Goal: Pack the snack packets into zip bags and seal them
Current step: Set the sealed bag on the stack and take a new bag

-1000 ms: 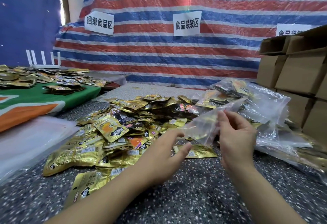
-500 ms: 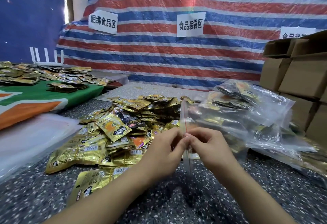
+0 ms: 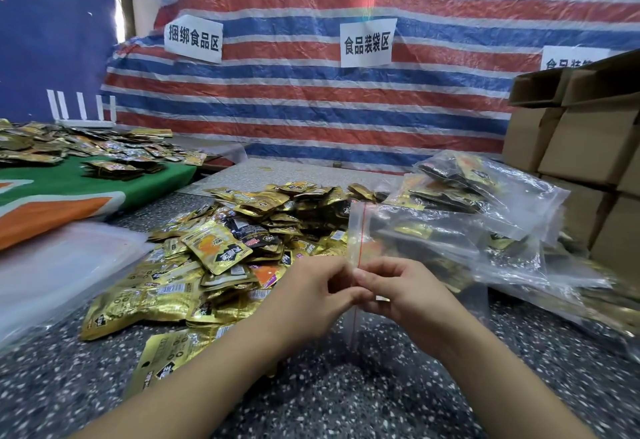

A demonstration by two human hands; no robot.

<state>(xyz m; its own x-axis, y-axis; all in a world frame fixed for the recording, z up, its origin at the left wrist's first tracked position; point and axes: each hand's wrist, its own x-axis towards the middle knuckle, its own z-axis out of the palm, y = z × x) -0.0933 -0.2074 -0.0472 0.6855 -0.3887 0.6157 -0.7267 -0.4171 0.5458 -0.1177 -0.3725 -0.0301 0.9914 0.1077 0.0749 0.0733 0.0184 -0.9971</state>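
- Both hands meet at the middle of the speckled table (image 3: 311,404), right in front of the camera.
- The left hand (image 3: 311,300) has its fingers curled in, thumb and fingertips pinching the red-striped edge of a clear zip bag (image 3: 415,241).
- The right hand (image 3: 408,296) mirrors it, fingers bent and nipping the same strip from the other side; the two sets of fingertips are touching.
- The zip bag stands on edge between the hands, its red seal line running up above the knuckles and down below them to the table; the body of the bag trails off to the right.
- There look to be dark and gold packets inside it, though the plastic is too blurred to be sure.
- Just left of the hands lies the loose heap of gold snack packets (image 3: 214,265), spread across the table and reaching close to the left wrist.
- To the right, filled bags (image 3: 485,189) are stacked against each other, touching the held bag's far side.
- Behind those, brown cardboard boxes (image 3: 588,147) are piled up at the right edge.
- Far left, more packets lie on a green and orange cloth (image 3: 52,196).
- A striped tarp (image 3: 346,109) with white paper signs hangs as the back wall.
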